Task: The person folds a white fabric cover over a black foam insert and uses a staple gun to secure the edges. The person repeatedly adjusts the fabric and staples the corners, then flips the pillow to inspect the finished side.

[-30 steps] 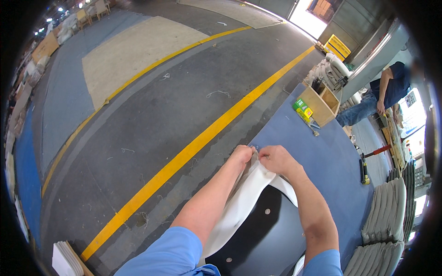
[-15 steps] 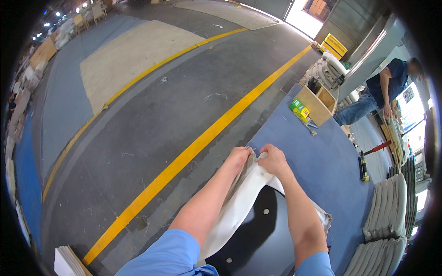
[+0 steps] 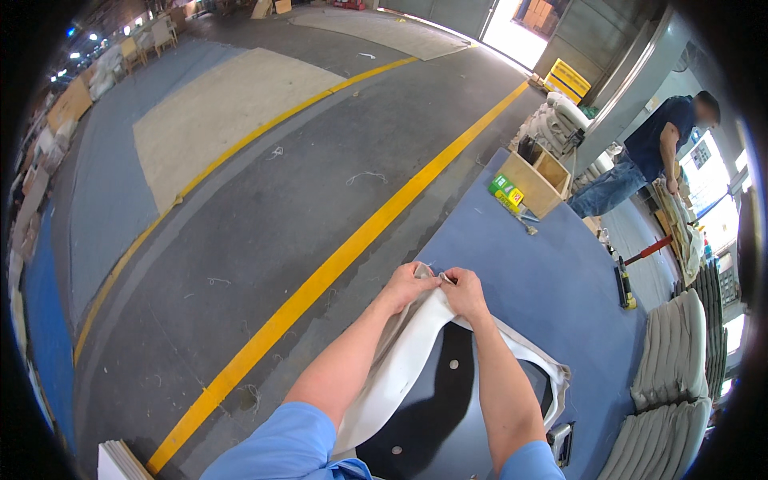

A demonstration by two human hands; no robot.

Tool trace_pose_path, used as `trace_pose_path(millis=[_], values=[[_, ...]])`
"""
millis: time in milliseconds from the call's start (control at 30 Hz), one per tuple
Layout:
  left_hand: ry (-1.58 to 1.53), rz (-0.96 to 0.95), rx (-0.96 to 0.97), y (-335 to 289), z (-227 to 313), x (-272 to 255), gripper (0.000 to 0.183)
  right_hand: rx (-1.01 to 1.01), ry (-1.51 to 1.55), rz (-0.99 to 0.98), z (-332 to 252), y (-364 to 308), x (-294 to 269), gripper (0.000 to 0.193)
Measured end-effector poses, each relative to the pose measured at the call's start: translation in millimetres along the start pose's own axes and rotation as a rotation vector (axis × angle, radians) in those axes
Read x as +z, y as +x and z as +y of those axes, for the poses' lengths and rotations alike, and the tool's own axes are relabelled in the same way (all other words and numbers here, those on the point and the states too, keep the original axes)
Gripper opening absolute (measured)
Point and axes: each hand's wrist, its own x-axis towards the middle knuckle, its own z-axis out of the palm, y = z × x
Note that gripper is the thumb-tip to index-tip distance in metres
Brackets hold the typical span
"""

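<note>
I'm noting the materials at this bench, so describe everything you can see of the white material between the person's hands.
The white material looks soft and smooth, with a greyish-beige outer edge. It curves around the border of a dark panel, leaving the middle bare. The left hand and right hand pinch its gathered far corner. Its right side lies over the blue tabletop; the near end is hidden.
</note>
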Motion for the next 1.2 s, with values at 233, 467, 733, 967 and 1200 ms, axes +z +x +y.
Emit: trace_pose_path(millis=[233, 467, 733, 967, 1200], values=[[0.115, 0.035, 0.020, -0.4, -3.9, -7.2, 0.015, -0.011, 0.066, -0.059, -4.0, 2.1, 1.2, 0.025], [0.550, 0.320, 0.127, -29.0, 2.3, 20.1, 0.013, -0.118, 0.024, -0.073, 6.5, -2.6, -5.6, 0.020], [0.441, 0.423, 0.320, -44.6, -12.4, 31.5, 0.010, -0.122, 0.114, -0.131, 4.3, -12.4, -12.8, 0.018], [0.424, 0.339, 0.399, -54.1, -15.2, 29.4, 0.014, -0.118, 0.207, -0.190, 2.7, -17.8, -25.5, 0.015], [0.382, 0.336, 0.477, -54.6, -17.7, 30.7, 0.016, -0.195, 0.223, -0.181, 7.7, -19.7, -29.2, 0.014]])
